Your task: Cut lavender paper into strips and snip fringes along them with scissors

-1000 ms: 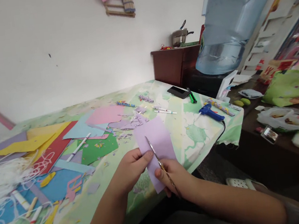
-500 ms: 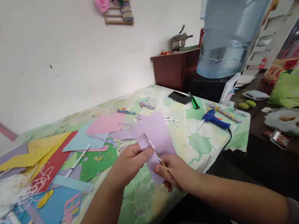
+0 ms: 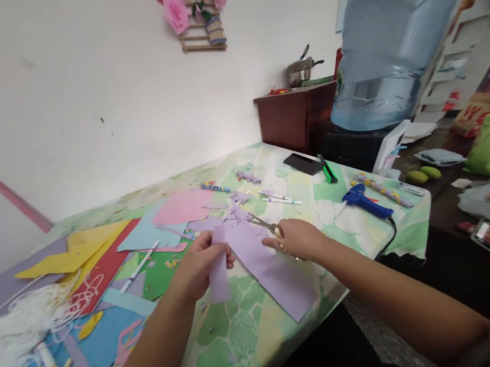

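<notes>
A narrow strip of purple paper (image 3: 220, 279) is pinched upright between the thumb and fingers of my left hand (image 3: 205, 258). My right hand (image 3: 299, 237) grips a pair of scissors (image 3: 268, 224) by the handles, blades parted and pointing away to the left. Beneath the scissors, a larger sheet of purple paper (image 3: 278, 277) lies on the table, apart from the strip. Small purple scraps (image 3: 236, 213) are scattered at its far end.
Coloured sheets, including a red one (image 3: 110, 262), and white string (image 3: 26, 335) cover the left side. A blue glue gun (image 3: 367, 201), a green cutter (image 3: 328, 170) and a black phone (image 3: 302, 163) lie to the right. Markers (image 3: 281, 200) rest behind the purple sheet.
The strip has come away from the purple sheet and stays in my left hand. The sheet now lies on the table. My right hand has moved away and up with the scissors.
</notes>
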`<state>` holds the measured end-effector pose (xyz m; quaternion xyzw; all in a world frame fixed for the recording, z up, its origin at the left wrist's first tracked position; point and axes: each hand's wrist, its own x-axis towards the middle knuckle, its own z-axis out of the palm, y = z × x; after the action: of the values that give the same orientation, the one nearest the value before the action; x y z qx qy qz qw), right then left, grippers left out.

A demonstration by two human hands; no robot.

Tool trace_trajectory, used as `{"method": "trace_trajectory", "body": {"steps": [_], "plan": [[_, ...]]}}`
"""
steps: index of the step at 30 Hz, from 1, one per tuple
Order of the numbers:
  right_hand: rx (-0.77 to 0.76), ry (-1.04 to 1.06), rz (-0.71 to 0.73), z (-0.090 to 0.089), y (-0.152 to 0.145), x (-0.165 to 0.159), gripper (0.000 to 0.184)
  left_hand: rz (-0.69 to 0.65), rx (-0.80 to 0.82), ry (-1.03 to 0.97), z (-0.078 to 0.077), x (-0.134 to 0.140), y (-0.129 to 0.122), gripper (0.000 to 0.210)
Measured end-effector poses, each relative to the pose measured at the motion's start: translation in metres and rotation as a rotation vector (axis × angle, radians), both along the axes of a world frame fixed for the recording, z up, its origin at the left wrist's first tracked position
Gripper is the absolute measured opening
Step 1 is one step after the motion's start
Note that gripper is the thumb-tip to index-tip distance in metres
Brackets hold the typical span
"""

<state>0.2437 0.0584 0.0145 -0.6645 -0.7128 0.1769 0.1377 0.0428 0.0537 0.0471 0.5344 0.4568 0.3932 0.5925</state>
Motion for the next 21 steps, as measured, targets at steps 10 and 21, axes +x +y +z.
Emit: {"method": "trace_trajectory", "body": {"steps": [10,21], "plan": [[0.351,-0.412,0.058,-0.025,0.004,0.008,0.052,0.225,-0.076,-0.093,-0.014,-0.027,-0.016,0.015],[0.424,-0.073,0.439,0.033,-0.011,-0.057,0.053,0.256,0.072,0.034,-0.007,-0.034,-0.038,0.019]]}}
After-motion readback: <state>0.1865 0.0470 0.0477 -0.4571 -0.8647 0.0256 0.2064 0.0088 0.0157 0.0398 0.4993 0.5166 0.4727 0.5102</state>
